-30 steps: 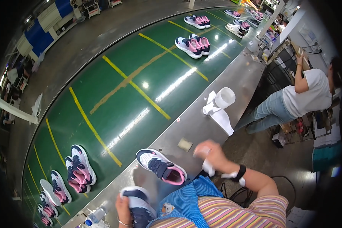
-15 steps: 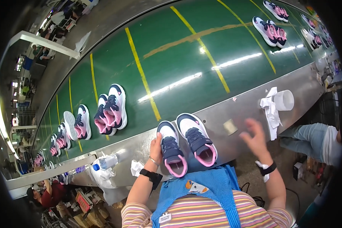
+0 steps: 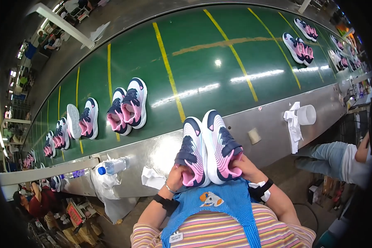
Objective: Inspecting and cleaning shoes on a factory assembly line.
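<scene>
Two small sneakers, white, navy and pink, stand side by side in front of me with their toes pointing away. My left hand (image 3: 175,177) grips the left sneaker (image 3: 191,151) at its heel opening. On the other one, the right sneaker (image 3: 221,149), my right hand (image 3: 246,168) is closed round the heel collar, fingers partly inside the opening. The pair lean against each other, soles nearly touching and tilted so that their outer sides show. Their heels are close to my blue apron (image 3: 213,202), above the steel ledge (image 3: 169,142).
Beyond the ledge runs a green belt (image 3: 202,53) with yellow lines, carrying several similar pairs of sneakers (image 3: 128,105). A pale block (image 3: 254,135), white paper (image 3: 292,124), a clear cup (image 3: 306,115) and a blue-capped bottle (image 3: 113,166) lie along the ledge. Another person (image 3: 330,159) is at right.
My right hand has come in from the right and taken hold of the right sneaker. Both sneakers have turned and drawn together. The pairs on the belt have shifted slightly in view.
</scene>
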`<state>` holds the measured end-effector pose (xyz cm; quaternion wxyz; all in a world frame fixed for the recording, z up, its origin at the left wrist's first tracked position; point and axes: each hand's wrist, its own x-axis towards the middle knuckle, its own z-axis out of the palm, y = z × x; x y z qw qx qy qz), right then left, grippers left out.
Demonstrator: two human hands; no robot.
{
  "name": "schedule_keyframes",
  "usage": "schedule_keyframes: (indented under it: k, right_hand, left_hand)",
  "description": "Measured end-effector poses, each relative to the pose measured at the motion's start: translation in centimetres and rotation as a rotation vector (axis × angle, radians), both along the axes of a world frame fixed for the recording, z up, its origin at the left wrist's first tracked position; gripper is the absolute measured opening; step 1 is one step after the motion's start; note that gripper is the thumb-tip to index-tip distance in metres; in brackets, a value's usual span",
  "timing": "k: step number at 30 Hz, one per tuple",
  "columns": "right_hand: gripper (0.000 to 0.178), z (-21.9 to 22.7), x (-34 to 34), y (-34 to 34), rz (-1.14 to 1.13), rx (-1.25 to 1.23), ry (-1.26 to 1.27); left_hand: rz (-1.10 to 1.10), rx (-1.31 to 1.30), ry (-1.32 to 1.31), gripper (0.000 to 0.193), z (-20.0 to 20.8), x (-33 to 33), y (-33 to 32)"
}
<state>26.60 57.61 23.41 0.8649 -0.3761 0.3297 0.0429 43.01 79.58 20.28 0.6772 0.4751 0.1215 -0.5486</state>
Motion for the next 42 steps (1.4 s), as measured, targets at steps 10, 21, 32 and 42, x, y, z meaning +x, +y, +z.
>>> schedule_keyframes:
  k: [10, 21, 32, 42]
  right_hand:
    - [0.041, 1.2, 1.9, -0.7, -0.053, 0.126, -0.050]
    - [0.042, 0.8, 2.1, -0.3, -0.022, 0.134, -0.052]
    - [0.035, 0.5, 1.3, 0.3, 0.001, -0.041, -0.130]
    - [0.062, 1.6, 0.3, -0.3, 0.075, -0.458, -0.178]
  left_hand:
    - [0.176, -0.094, 0.155, 0.029, 1.8, 1.1, -0.3]
    - [0.174, -0.191, 0.200, 0.033, 0.4, 1.4, 0.9]
    - [0.160, -0.302, 0.039, 0.041, 2.7, 1.5, 0.6]
    - [-0.063, -0.026, -0.668, 0.059, 4.5, 2.4, 2.5]
